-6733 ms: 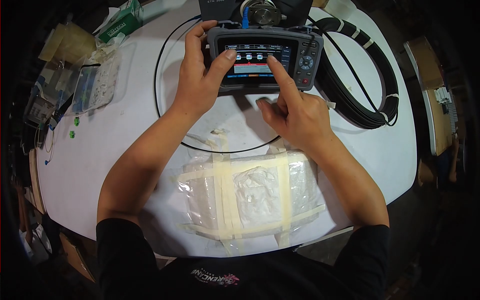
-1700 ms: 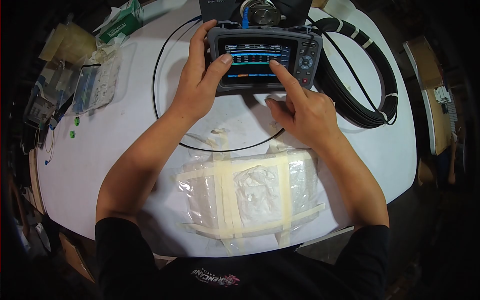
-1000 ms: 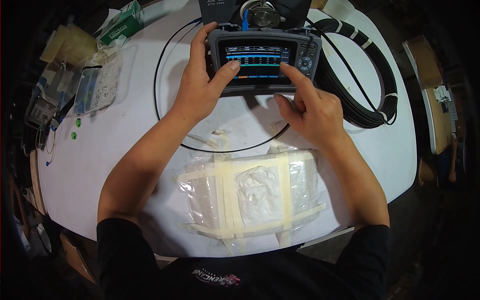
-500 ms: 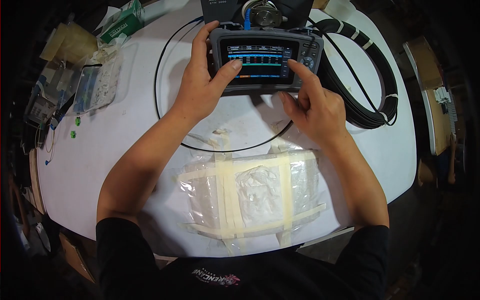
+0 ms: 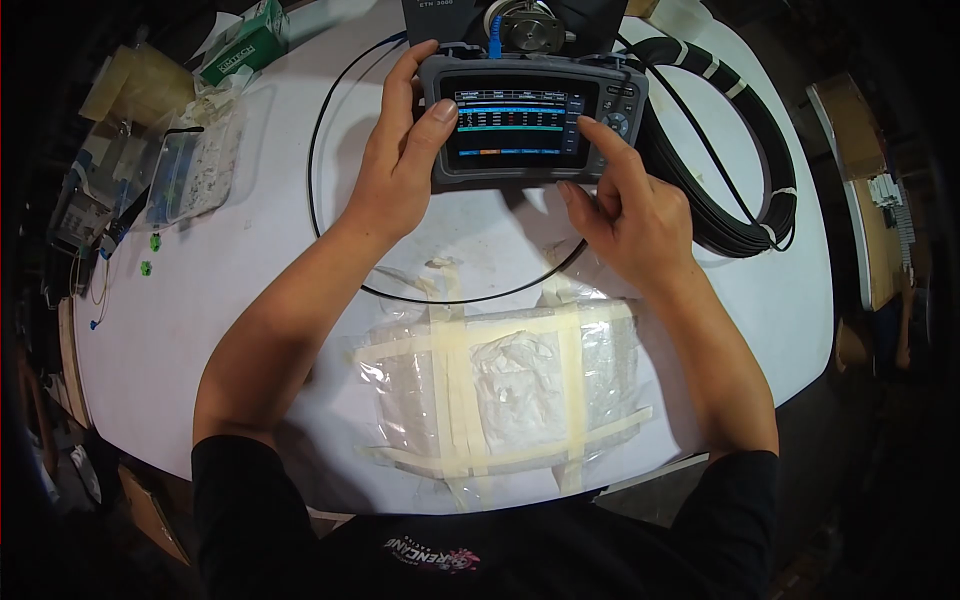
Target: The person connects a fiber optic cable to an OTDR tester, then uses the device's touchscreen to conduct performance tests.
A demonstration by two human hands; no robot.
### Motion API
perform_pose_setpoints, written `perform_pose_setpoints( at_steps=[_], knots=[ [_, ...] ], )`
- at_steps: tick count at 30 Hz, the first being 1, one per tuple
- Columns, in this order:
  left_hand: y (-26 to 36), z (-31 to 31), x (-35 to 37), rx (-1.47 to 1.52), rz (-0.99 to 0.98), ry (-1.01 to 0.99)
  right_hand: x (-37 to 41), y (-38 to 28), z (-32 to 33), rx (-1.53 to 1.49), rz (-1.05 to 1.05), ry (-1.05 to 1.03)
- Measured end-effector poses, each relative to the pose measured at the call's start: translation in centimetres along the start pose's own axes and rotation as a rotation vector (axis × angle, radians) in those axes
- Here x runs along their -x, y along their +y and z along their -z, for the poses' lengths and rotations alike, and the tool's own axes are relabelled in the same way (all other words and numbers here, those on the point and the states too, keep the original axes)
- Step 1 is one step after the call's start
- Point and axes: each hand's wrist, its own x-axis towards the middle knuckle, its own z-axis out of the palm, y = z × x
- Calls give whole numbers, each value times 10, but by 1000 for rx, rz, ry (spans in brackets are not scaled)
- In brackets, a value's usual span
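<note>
A grey handheld tester (image 5: 520, 125) with a lit screen of tables stands at the top middle, a blue connector plugged in at its top edge. My left hand (image 5: 405, 155) grips its left side, fingers behind and thumb on the front by the screen's left edge. With the index finger extended, my right hand (image 5: 635, 205) touches the right part of the screen; its other fingers are curled below the tester's lower edge. Below both hands, a white padded sheet (image 5: 520, 390) under clear plastic is taped to the table.
A coil of black cable (image 5: 775, 130) lies right of the tester. One black cable (image 5: 316, 150) loops around the left. A clear box (image 5: 200, 165), a green carton (image 5: 245, 45) and small green pieces (image 5: 147, 268) are at the left.
My left thumb has moved left, from over the screen to its left edge. My right index finger stays at about the same place on the screen's right part.
</note>
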Motion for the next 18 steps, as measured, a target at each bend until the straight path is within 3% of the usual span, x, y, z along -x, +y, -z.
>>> perform_pose_setpoints(
  at_steps=[18],
  knots=[
    [1,0,-1,-13,31,-12,0,-1,-1,9,37,40]
  ],
)
